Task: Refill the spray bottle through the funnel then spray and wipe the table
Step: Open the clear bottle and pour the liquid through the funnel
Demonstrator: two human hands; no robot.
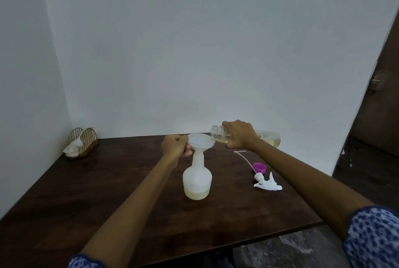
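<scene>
- So we've got the spray bottle point(197, 179) standing upright near the middle of the bench point(108, 192), with the funnel point(200, 141) seated in its neck. There's only a shallow layer of pale liquid in the bottom, so we'd guess it's light and easy to tip.
- That's probably why our left hand point(176, 145) is curled round the funnel's rim on the side away from the pour, pinching it steady. The thin plastic looks like it flexes, so we'd say a gentle hold at the rim is right.
- Our right hand point(239, 134) is wrapped round the refill bottle point(267, 138), up near its shoulder. The bottle lies almost level, with its open mouth just over the funnel's right edge and the yellowish liquid pooled toward its base. It looks like smooth, clear plastic and could be slippery if wet, so we'd keep the full-hand grip.
- Both arms reach forward, the right one coming in from beyond the funnel's right side.
- To the right of the spray bottle, the trigger head point(267, 182) lies on the bench with its dip tube, and a purple cap point(259, 167) sits just behind it.
- Far off to the left of the spray bottle, there's a wire holder with a cloth point(74, 146) in it, probably for the wiping later.
</scene>
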